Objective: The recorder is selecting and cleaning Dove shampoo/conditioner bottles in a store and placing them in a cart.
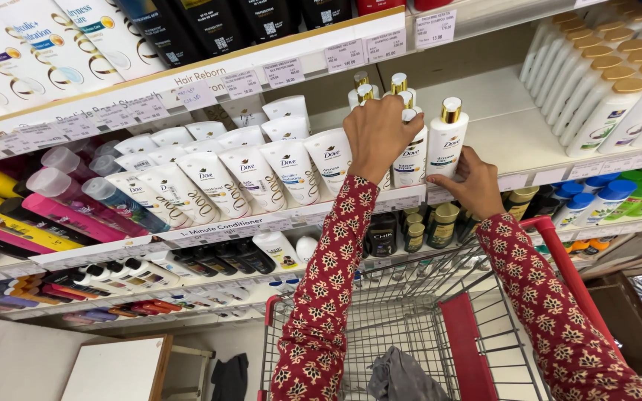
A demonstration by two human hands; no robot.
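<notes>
Left hand (377, 137) at centre frame, fingers closed around a gold-capped white bottle (412, 152). Right hand (475, 182) just right, gripping a second white pump bottle (446, 141) by its base.

white gold-capped bottles (446, 141), red floral sleeves (321, 297), red cart (559, 267)

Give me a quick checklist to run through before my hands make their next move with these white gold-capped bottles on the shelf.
1. Left hand contact: it rests over the cluster of white gold-capped bottles. Ok.
2. Right hand contact: fingers touch the base of the outermost white bottle. Ok.
3. Outermost white bottle upright on the shelf edge: ok.
4. Firm grasp by either hand: cannot tell, fingers are partly hidden.
5. White tubes to the left standing apart from the left hand: ok.
6. Red shopping cart below the hands, basket open: ok.
</notes>
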